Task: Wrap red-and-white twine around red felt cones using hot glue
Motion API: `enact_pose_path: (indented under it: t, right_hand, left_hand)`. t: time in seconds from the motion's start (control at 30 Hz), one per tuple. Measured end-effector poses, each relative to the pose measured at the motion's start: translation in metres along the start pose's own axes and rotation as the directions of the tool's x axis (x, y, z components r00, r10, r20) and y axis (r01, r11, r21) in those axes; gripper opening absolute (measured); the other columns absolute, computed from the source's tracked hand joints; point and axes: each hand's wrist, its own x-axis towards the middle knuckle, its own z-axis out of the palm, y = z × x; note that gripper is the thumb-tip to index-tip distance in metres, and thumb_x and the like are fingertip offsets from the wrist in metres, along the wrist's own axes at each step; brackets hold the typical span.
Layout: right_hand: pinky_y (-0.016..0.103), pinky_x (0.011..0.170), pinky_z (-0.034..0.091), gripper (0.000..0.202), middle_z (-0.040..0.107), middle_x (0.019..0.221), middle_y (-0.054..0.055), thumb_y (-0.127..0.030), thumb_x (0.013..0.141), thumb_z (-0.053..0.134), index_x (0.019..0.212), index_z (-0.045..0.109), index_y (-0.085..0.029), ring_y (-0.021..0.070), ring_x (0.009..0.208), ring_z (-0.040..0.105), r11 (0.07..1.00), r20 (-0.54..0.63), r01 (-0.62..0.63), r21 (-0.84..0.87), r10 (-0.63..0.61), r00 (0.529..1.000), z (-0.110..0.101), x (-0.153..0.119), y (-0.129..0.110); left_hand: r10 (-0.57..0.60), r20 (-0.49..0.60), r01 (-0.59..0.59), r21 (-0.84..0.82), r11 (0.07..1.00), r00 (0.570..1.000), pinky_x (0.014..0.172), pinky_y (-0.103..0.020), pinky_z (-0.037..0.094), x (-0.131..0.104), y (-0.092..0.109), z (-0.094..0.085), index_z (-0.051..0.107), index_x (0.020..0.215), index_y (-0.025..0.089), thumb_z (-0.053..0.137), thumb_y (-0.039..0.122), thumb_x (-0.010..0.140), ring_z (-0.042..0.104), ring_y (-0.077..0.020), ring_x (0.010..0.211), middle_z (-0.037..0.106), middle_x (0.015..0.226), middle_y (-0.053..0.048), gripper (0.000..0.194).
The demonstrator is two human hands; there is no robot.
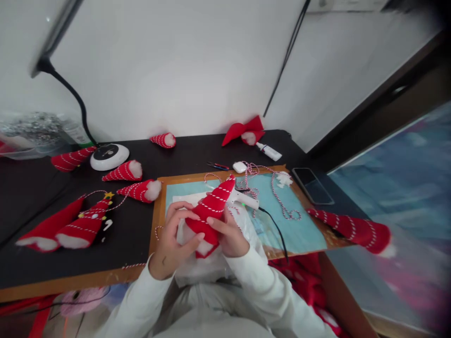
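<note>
Left hand (pixel 172 237) and right hand (pixel 227 234) both grip a red striped cone (pixel 210 209) — fingers closed around it — above the desk (pixel 134 234)

White plain wall (pixel 183 70) backs a black-topped table (pixel 197 155) with a wooden front edge. A lamp base (pixel 109 156) stands near the table's far left, its black gooseneck rising up the wall. A black cable (pixel 285 56) hangs down the wall toward the far right corner.
</note>
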Motion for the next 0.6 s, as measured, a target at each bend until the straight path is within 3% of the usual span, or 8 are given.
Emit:
enact_pose_path:
  t: [0.2, 0.3, 0.4, 0.5, 0.6]
  right_hand:
    - [0.051, 0.106, 0.049, 0.088, 0.067, 0.124, 0.005, -0.037, 0.056, 0.092, 0.131, 0.046, -0.032, 0.0295, 0.119, 0.064, 0.994, 0.153, 0.022, -0.104, -0.006, 0.988, -0.008, -0.027, -0.006]
    - [0.053, 0.106, 0.049, 0.094, 0.065, 0.130, 0.009, -0.041, 0.058, 0.092, 0.136, 0.040, -0.031, 0.0317, 0.122, 0.063, 0.983, 0.181, 0.009, -0.181, 0.024, 0.983, -0.016, -0.044, -0.023]
    - [0.054, 0.103, 0.052, 0.106, 0.068, 0.127, 0.010, -0.041, 0.059, 0.092, 0.145, 0.031, -0.030, 0.0322, 0.118, 0.066, 0.922, 0.064, -0.014, -0.386, 0.041, 0.997, -0.040, -0.058, -0.058]
    - [0.051, 0.093, 0.058, 0.092, 0.071, 0.122, 0.010, -0.043, 0.065, 0.089, 0.141, 0.040, -0.028, 0.0323, 0.108, 0.071, 0.776, -0.126, -0.084, -0.626, 0.006, 0.992, -0.080, -0.062, -0.106]
    - [0.045, 0.087, 0.061, 0.082, 0.073, 0.119, 0.010, -0.046, 0.070, 0.083, 0.139, 0.044, -0.027, 0.0304, 0.105, 0.072, 0.641, -0.290, -0.140, -0.755, -0.134, 0.947, -0.124, -0.052, -0.148]
  left_hand:
    - [0.051, 0.017, -0.049, -0.065, 0.997, 0.999, 0.096, -0.033, 0.046, -0.016, 0.011, 0.007, 0.059, 0.107, 0.026, 0.073, 0.023, 0.083, 0.054, -0.0207, 0.109, 0.050, 0.112, -0.007, 0.028]
    - [0.080, 0.058, -0.074, -0.095, 0.993, 0.995, 0.094, -0.036, 0.049, -0.029, 0.018, 0.008, 0.060, 0.108, 0.026, 0.076, 0.034, 0.082, 0.054, -0.0236, 0.107, 0.050, 0.114, -0.008, 0.032]
    - [0.099, 0.094, -0.091, -0.087, 0.992, 0.991, 0.093, -0.040, 0.050, -0.041, 0.016, 0.007, 0.062, 0.110, 0.026, 0.076, 0.041, 0.081, 0.055, -0.0267, 0.108, 0.052, 0.115, -0.010, 0.036]
    - [0.066, 0.075, -0.065, -0.017, 0.998, 0.995, 0.094, -0.041, 0.050, -0.049, 0.005, 0.004, 0.064, 0.106, 0.026, 0.071, 0.034, 0.085, 0.056, -0.0270, 0.109, 0.054, 0.114, -0.010, 0.024]
    - [-0.005, 0.036, 0.002, 0.074, 0.997, 0.999, 0.097, -0.040, 0.049, -0.053, -0.009, -0.002, 0.064, 0.104, 0.025, 0.065, 0.028, 0.089, 0.056, -0.0256, 0.111, 0.054, 0.113, -0.009, 0.016]
